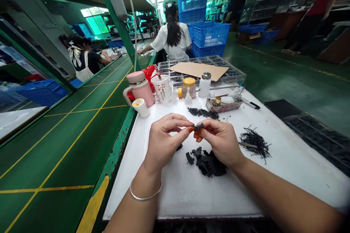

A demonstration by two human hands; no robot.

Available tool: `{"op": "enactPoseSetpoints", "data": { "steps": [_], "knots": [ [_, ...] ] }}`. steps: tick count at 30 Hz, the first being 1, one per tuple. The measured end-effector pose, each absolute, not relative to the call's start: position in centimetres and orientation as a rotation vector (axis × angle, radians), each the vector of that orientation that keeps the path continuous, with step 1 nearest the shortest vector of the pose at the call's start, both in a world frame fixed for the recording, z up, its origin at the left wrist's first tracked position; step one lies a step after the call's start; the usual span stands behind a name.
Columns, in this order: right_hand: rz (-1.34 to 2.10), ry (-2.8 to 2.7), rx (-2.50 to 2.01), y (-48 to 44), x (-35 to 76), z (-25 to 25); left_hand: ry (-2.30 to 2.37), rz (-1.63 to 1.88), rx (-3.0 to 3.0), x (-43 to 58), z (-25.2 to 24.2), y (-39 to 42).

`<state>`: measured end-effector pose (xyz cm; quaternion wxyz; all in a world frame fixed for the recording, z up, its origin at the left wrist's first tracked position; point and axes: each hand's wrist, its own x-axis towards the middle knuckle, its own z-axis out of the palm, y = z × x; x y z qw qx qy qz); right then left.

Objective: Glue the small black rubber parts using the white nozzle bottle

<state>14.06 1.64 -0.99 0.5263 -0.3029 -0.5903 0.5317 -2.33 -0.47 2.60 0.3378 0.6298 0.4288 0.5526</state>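
Over the white tabletop (177, 193) my two hands meet at their fingertips. A small black part (199, 126) is pinched between the thumb and fingers of my right hand (222, 140). My left hand (164, 138) is also closed in a pinch, its fingertips at the left end of that part; whether it grips a separate tiny piece cannot be made out. Just below lies a heap of black curved parts (209, 164). Beyond my fingers is a scatter of tiny black pieces (202, 112). A pile of thin black sticks (254, 142) lies right of my right hand.
A pink mug (140, 91), a white tub (140, 108), a plastic cup (162, 86), a yellow-lidded jar (189, 88) and a white bottle (204, 86) line the back. Beside them sits a small box (224, 105). A green conveyor (73, 131) runs along the left. Co-workers sit further off.
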Motion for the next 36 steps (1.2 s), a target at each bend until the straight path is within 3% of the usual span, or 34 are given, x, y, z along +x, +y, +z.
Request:
{"op": "enactPoseSetpoints", "data": {
  "steps": [15, 25, 36],
  "knots": [
    [1.298, -1.352, -0.692, 1.6, 14.0, -1.0, 1.219, 1.364, 1.632, -2.2, 2.6, -0.6],
    [1.369, -1.291, -0.67, 1.6, 13.7, -0.8, 1.247, 1.501, 1.697, -1.2, 2.2, -1.4],
    [1.325, -1.318, -0.665, 1.6, 13.5, -1.4, 0.912, 1.315, 1.349, -1.6, 2.1, -0.7]
  ]
}}
